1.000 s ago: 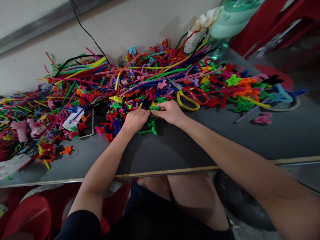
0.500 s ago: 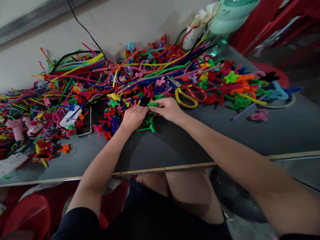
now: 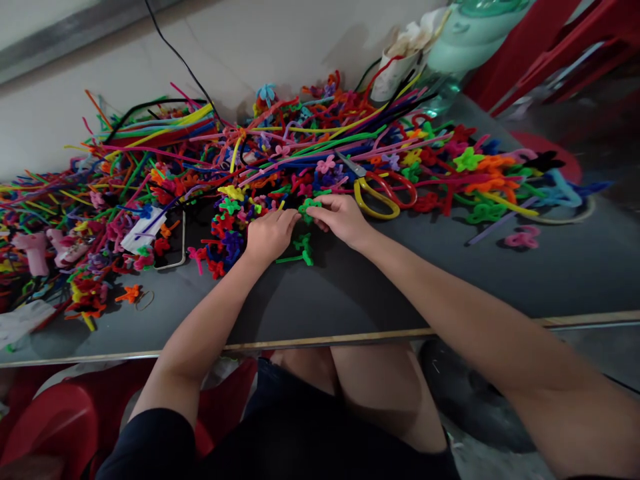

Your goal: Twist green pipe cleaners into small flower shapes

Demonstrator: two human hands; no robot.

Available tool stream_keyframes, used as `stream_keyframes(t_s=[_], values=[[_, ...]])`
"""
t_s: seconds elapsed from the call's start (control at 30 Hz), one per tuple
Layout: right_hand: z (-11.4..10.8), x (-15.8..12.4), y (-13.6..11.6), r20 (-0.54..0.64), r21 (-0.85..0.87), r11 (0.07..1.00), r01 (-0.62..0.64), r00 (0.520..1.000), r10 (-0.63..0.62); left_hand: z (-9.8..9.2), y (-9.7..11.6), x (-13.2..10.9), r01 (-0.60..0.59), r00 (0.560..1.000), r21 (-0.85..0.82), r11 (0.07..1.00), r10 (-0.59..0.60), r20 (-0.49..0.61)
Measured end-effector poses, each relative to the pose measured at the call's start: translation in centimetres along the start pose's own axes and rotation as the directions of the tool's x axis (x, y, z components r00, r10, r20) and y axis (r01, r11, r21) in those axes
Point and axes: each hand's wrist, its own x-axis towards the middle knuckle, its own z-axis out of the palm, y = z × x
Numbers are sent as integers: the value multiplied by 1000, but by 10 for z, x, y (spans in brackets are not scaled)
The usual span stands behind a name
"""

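Note:
My left hand (image 3: 269, 235) and my right hand (image 3: 341, 219) meet at the near edge of a big heap of coloured pipe cleaners (image 3: 210, 160). Both pinch a small green pipe-cleaner piece (image 3: 309, 207) bent into loops; its upper part shows between the fingertips. A longer green stem (image 3: 298, 251) trails from under the hands onto the dark grey table (image 3: 350, 293). Small twisted flower shapes in red, purple and yellow (image 3: 225, 230) lie just left of my left hand.
Yellow-and-red-handled scissors (image 3: 377, 190) lie right of my right hand. A pink loop (image 3: 523, 238) sits alone at the right. A pale green jar (image 3: 467, 33) and a paper-filled cup (image 3: 397, 67) stand at the back. A black cable (image 3: 175, 53) runs up the wall. Red chairs stand below the table's front edge.
Both hands stay together at the same spot. The fingers have shifted slightly on the green piece, which now sits a little higher between the fingertips.

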Motion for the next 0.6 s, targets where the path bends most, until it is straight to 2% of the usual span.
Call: stream_keyframes(t_s=[0.1, 0.2, 0.37, 0.6], values=[[-1, 1, 2, 41, -14, 1000, -17, 999, 18, 0, -5, 2, -3, 999, -18, 1000, 3, 51], [-3, 1, 4, 93, -69, 997, 32, 995, -25, -1, -7, 3, -83, 992, -26, 996, 85, 94], [-6, 1, 6, 151, -132, 985, 115, 984, -95, -1, -8, 4, -184, 980, 8, 983, 183, 75], [-7, 2, 6, 166, -176, 973, 148, 979, -119, -2, -9, 3, -212, 971, 1, 977, 210, 110]])
